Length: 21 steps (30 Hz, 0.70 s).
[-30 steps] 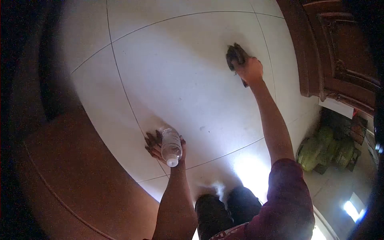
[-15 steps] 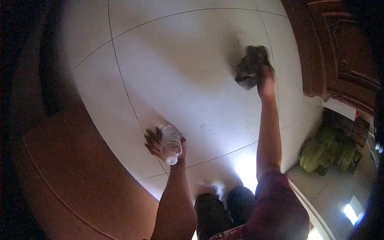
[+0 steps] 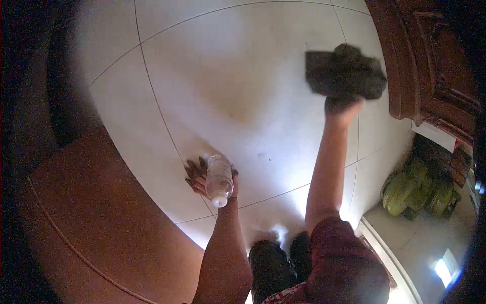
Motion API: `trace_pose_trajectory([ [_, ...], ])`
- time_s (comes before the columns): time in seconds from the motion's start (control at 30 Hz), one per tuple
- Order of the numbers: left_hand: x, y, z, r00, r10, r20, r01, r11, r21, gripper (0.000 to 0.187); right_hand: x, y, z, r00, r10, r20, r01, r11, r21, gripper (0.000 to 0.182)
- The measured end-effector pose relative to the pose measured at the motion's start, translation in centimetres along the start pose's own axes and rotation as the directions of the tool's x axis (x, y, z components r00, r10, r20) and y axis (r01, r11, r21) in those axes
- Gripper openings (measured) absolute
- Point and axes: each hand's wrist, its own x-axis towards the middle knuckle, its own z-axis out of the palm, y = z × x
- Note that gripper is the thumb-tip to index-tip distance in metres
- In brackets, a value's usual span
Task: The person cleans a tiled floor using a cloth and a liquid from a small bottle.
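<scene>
A clear plastic bottle (image 3: 219,177) with a white cap lies along the palm of my left hand (image 3: 199,178), its cap toward me. The thumb grips one side of it while the other fingers spread out against the pale tiled floor (image 3: 202,101). Farther out, at the end of my stretched right arm, a dark cloth (image 3: 347,73) is bunched in my right hand (image 3: 344,109) and fans out beyond it. The cloth is blurred and hides most of the right fingers.
Carved dark wooden furniture (image 3: 430,55) stands along the right edge, close to the cloth. Below it sit several green rounded fruits (image 3: 420,187), perhaps melons. A brown panel (image 3: 121,213) with a cord-like edge borders the floor on the left. My dark-clothed knees (image 3: 273,263) are near the bottom.
My right hand has swung slightly right, and the cloth has gone from crumpled to spread out wide. The left hand and bottle have hardly moved.
</scene>
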Motion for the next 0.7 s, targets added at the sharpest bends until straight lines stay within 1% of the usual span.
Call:
trace_pose_trajectory([
  [0.03,-0.4,-0.2,0.8,0.999,-0.032,-0.028,0.029,0.993,-0.115,0.1,1.8,0.5,0.1,0.979,-0.159,0.125,0.172,0.979,-0.106,0.052],
  [0.07,-0.2,-0.2,0.6,0.999,-0.027,-0.029,0.023,0.992,-0.122,0.1,4.3,3.0,-1.3,0.952,-0.124,0.28,0.243,0.862,-0.444,0.054],
  [0.1,0.0,-0.1,0.4,0.999,-0.022,-0.03,0.018,0.992,-0.128,0.1,6.8,5.4,-2.6,0.898,-0.085,0.432,0.401,0.563,-0.723,0.058],
  [0.13,0.9,0.5,-1.1,1.0,0.018,-0.001,-0.018,1.0,-0.024,0.098,9.2,7.9,-4.0,0.822,-0.045,0.568,0.56,0.243,-0.792,0.061],
  [0.17,1.6,0.8,-1.8,0.998,0.057,0.03,-0.06,0.995,0.077,0.097,8.0,9.1,-2.5,0.773,-0.064,0.631,0.62,-0.135,-0.773,0.061],
  [0.2,1.6,0.9,-1.8,0.998,0.053,0.042,-0.056,0.996,0.072,0.096,7.0,9.9,-1.4,0.72,-0.048,0.693,0.586,-0.493,-0.643,0.061],
  [0.27,1.3,1.0,-1.9,0.996,0.041,0.073,-0.046,0.996,0.072,0.094,7.3,10.3,-0.8,0.825,0.069,0.561,0.542,-0.375,-0.752,0.062],
  [0.3,1.4,1.0,-2.0,0.994,0.035,0.107,-0.049,0.99,0.132,0.095,6.9,10.5,-1.0,0.864,0.142,0.484,0.502,-0.321,-0.803,0.062],
  [0.33,1.5,1.0,-2.3,0.989,0.03,0.147,-0.059,0.979,0.195,0.095,4.8,11.4,-2.3,0.855,0.164,0.492,0.518,-0.268,-0.812,0.063],
  [0.37,1.8,1.2,-2.4,0.989,0.034,0.146,-0.064,0.976,0.206,0.095,2.4,12.9,-4.5,0.846,0.169,0.505,0.532,-0.219,-0.818,0.064],
  [0.4,2.0,1.3,-2.6,0.989,0.037,0.145,-0.069,0.974,0.217,0.096,1.2,13.1,-4.9,0.83,0.163,0.534,0.556,-0.166,-0.814,0.065],
  [0.43,2.0,1.2,-2.5,0.99,0.034,0.136,-0.063,0.975,0.215,0.096,-1.4,10.7,-3.9,0.696,0.34,0.633,0.702,-0.135,-0.699,0.064],
  [0.47,2.0,1.3,-2.7,0.99,0.037,0.133,-0.065,0.976,0.209,0.095,-4.8,7.5,-3.3,0.527,0.503,0.685,0.816,-0.075,-0.573,0.062],
  [0.5,1.9,1.3,-2.7,0.991,0.037,0.128,-0.062,0.979,0.193,0.095,-6.6,5.4,-5.1,0.373,0.529,0.762,0.866,0.096,-0.491,0.061],
  [0.53,2.0,1.4,-2.7,0.992,0.038,0.123,-0.061,0.981,0.184,0.095,-6.7,4.0,-7.5,0.211,0.524,0.825,0.879,0.268,-0.395,0.06],
  [0.6,2.0,1.4,-2.5,0.991,0.038,0.126,-0.059,0.984,0.167,0.094,-2.0,4.0,-11.1,0.168,0.595,0.786,0.88,0.269,-0.392,0.053],
  [0.67,2.1,1.5,-2.6,0.992,0.037,0.124,-0.056,0.987,0.152,0.093,3.4,5.9,-10.9,0.46,0.366,0.809,0.864,0.026,-0.503,0.044],
  [0.7,2.0,1.5,-2.6,0.992,0.033,0.126,-0.051,0.988,0.148,0.093,6.2,7.0,-10.3,0.654,0.283,0.702,0.735,-0.02,-0.678,0.04],
])
